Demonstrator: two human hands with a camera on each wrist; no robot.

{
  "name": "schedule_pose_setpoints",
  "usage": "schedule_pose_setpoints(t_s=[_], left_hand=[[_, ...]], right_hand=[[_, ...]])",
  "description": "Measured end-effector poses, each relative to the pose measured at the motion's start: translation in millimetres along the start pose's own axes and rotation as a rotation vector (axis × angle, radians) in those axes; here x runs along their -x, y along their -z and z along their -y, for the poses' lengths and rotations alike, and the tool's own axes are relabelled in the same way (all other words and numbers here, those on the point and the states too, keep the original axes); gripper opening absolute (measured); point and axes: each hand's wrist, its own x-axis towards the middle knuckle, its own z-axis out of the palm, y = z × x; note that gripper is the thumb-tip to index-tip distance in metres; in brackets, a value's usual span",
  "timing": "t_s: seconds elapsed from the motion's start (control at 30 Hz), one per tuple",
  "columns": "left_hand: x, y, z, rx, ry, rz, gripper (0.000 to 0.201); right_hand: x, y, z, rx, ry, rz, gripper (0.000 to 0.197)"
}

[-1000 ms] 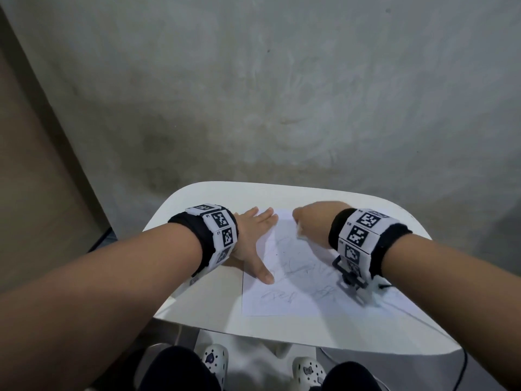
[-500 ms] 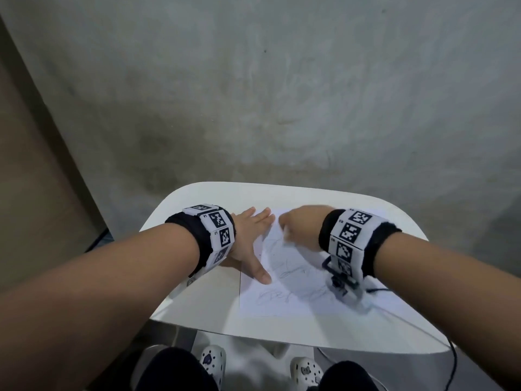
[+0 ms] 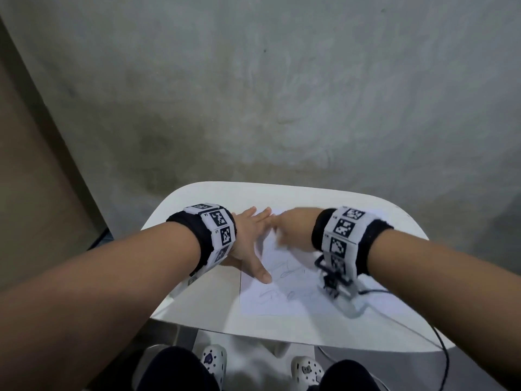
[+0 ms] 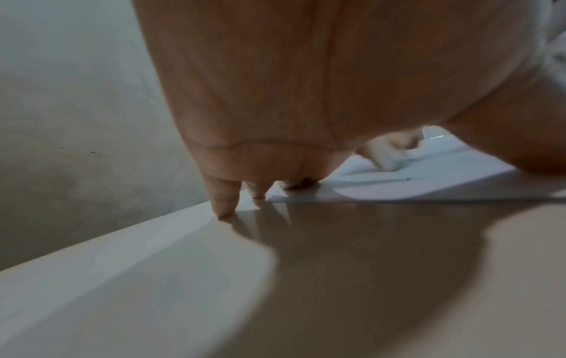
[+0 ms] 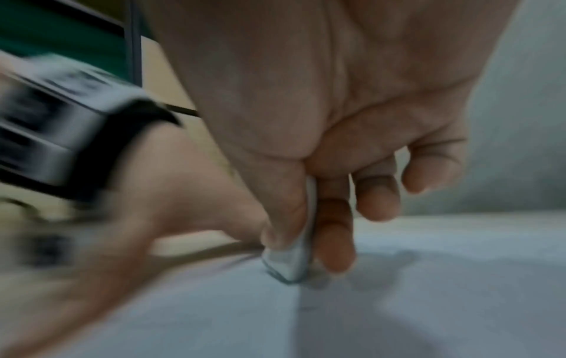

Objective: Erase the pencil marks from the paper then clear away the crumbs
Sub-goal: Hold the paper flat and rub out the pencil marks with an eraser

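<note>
A white sheet of paper (image 3: pixel 284 294) with faint pencil scribbles (image 3: pixel 284 273) lies on a small white table (image 3: pixel 197 198). My left hand (image 3: pixel 248 241) lies flat with straight fingers on the paper's left edge, thumb (image 3: pixel 260 273) spread onto the sheet. My right hand (image 3: pixel 293 232) is blurred over the paper's far part, close to the left fingertips. In the right wrist view its thumb and fingers pinch a white eraser (image 5: pixel 291 261) whose lower end touches the paper (image 5: pixel 398 302). The left wrist view shows my left fingertips (image 4: pixel 225 206) on the table and paper edge (image 4: pixel 398 184).
The table stands against a grey concrete wall (image 3: pixel 282 94). A black cable (image 3: pixel 439 342) runs from my right wrist camera off the table's front right edge. Below the front edge are my knees and patterned white shoes (image 3: pixel 214 359).
My right hand with the eraser has slid left across the far part of the paper, toward the left hand's fingertips. The left hand has stayed in place on the sheet.
</note>
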Motion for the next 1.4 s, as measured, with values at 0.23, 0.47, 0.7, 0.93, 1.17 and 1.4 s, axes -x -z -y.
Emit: schedule_pose_setpoints(t_s=[0.23, 0.47, 0.7, 0.93, 1.17, 1.4], left_hand=[[8, 3, -5, 0.040, 0.014, -0.014, 0.129], [4, -3, 7, -0.037, 0.004, 0.008, 0.131], [2, -8, 15, 0.025, -0.014, -0.012, 0.132], [0, -12, 19, 0.036, -0.011, -0.021, 0.134], [0, -11, 18, 0.006, -0.005, -0.006, 0.135], [-1, -11, 18, 0.016, -0.007, -0.014, 0.135]], right_hand=[[4, 3, 10, -0.001, 0.066, 0.020, 0.037], [-12, 6, -15, 0.059, -0.089, -0.059, 0.013], [2, -8, 10, -0.015, 0.090, -0.039, 0.031], [-4, 0, 7, 0.008, 0.052, -0.060, 0.023], [-9, 5, 5, 0.091, -0.001, -0.037, 0.025], [-10, 7, 2, 0.084, -0.015, -0.111, 0.027]])
